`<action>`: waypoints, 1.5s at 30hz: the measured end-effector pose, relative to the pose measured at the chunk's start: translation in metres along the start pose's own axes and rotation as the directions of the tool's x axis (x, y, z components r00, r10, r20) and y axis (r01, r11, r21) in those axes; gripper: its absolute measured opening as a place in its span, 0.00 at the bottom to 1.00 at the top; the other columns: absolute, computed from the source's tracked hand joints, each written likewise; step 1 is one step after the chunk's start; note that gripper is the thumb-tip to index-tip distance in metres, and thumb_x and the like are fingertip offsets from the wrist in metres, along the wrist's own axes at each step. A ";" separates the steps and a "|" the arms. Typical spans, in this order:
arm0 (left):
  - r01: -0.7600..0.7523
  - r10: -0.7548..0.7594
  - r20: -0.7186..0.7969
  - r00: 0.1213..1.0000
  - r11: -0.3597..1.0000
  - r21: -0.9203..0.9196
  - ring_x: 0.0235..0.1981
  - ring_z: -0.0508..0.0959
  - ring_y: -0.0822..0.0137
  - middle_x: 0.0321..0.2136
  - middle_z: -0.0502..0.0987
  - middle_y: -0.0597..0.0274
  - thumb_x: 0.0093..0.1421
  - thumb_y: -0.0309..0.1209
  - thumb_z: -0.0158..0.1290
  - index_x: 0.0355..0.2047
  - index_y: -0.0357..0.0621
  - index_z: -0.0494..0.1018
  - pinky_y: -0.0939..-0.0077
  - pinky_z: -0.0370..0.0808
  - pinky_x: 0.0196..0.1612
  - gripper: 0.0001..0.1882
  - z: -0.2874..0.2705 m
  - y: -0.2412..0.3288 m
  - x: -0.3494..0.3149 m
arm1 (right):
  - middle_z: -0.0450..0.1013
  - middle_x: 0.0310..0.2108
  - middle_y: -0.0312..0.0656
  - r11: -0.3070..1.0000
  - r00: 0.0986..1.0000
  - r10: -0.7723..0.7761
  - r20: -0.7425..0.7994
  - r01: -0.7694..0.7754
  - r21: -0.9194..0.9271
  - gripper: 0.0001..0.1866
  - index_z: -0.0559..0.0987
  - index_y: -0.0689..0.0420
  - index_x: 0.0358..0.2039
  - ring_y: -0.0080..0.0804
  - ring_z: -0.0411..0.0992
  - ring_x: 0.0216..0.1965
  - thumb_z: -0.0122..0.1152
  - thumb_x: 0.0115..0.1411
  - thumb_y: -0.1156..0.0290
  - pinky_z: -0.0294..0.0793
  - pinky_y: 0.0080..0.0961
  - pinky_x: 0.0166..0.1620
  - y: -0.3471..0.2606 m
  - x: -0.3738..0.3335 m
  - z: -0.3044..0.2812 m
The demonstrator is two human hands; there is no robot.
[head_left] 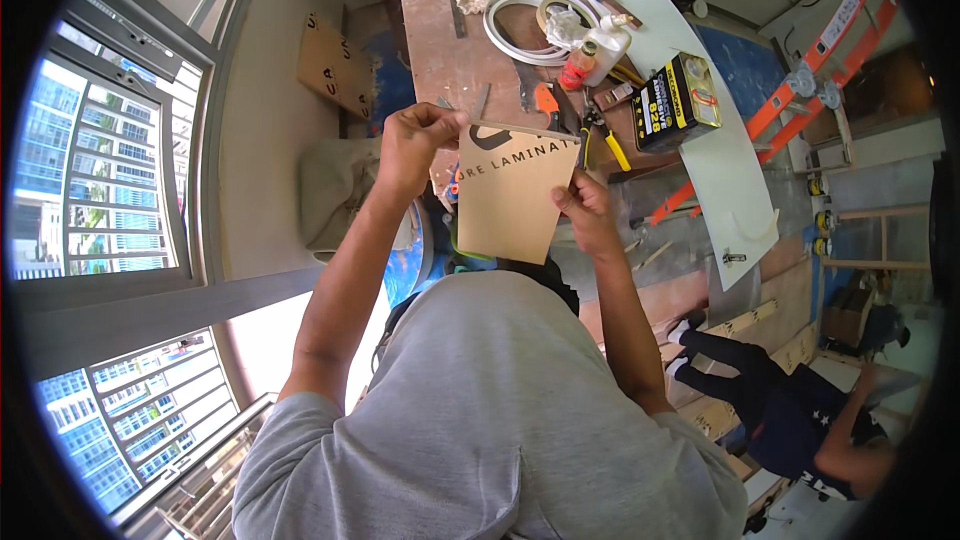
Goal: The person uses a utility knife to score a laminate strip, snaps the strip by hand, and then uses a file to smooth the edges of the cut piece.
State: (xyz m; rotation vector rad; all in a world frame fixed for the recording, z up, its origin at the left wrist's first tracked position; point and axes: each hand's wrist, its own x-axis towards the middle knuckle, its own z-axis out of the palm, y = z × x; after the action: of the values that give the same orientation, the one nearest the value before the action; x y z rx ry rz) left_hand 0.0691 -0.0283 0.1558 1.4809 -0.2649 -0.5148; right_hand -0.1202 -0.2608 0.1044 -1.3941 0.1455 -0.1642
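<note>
In front of my chest I hold a small tan laminate sheet (512, 205) with dark print along its upper part. My left hand (412, 148) is closed in a pinch at the sheet's upper left corner. Lower down, my right hand (590, 212) grips its right edge, thumb on the printed face and fingers behind. A thin pale band runs along the sheet's top edge; whether it is a separate strip I cannot tell. Just beyond the sheet, on the brown work table (432, 50), lie yellow-and-black pliers (606, 140) and an orange-handled tool (546, 103).
Also on the table are a white coil (505, 35), a red-capped bottle (577, 70) and a black-and-yellow adhesive tin (672, 105). A long pale curved panel (735, 190) flanks it on the right, near an orange ladder (815, 60). Another person (770, 410) is at lower right; windows (110, 170) line the left.
</note>
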 end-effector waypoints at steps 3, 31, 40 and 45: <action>0.150 -0.140 0.061 0.988 0.968 -0.201 0.38 0.80 0.71 0.41 0.84 0.60 0.69 0.34 0.60 0.45 0.35 0.80 0.73 0.76 0.43 0.13 -0.008 -0.005 0.003 | 0.76 0.38 0.30 0.998 1.000 -0.011 -0.022 0.010 -0.057 0.19 0.79 0.62 0.52 0.14 0.70 0.38 0.67 0.69 0.61 0.70 0.17 0.43 0.013 -0.002 -0.007; 0.087 -0.159 0.161 0.974 0.921 0.379 0.34 0.82 0.64 0.35 0.83 0.52 0.71 0.40 0.55 0.50 0.34 0.73 0.71 0.77 0.36 0.20 0.067 -0.065 0.021 | 0.76 0.50 0.35 0.813 0.895 0.445 -0.040 -0.385 0.436 0.19 0.73 0.54 0.60 0.23 0.75 0.47 0.43 0.78 0.58 0.75 0.23 0.50 0.102 0.042 -0.012; 0.206 -0.063 -0.253 0.965 0.780 0.591 0.37 0.84 0.49 0.34 0.83 0.43 0.63 0.45 0.59 0.44 0.37 0.79 0.55 0.79 0.40 0.21 0.006 -0.130 0.256 | 0.74 0.34 0.38 0.748 0.859 0.320 0.401 -0.488 0.450 0.24 0.75 0.58 0.50 0.21 0.71 0.22 0.48 0.75 0.48 0.68 0.19 0.19 0.120 0.079 -0.109; 0.283 0.144 -0.456 0.878 0.612 0.738 0.54 0.77 0.36 0.53 0.75 0.33 0.61 0.42 0.61 0.57 0.34 0.68 0.46 0.75 0.55 0.31 0.004 -0.177 0.375 | 0.73 0.39 0.41 0.581 0.760 0.527 0.380 -0.649 0.492 0.23 0.72 0.59 0.51 0.22 0.71 0.24 0.51 0.74 0.50 0.72 0.18 0.23 0.104 0.080 -0.124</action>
State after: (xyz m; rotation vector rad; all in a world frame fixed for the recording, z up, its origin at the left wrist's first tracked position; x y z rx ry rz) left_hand 0.3620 -0.2144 -0.0715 2.4620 -0.0176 -0.0355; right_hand -0.0629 -0.3787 -0.0196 -0.6436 0.3610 0.4697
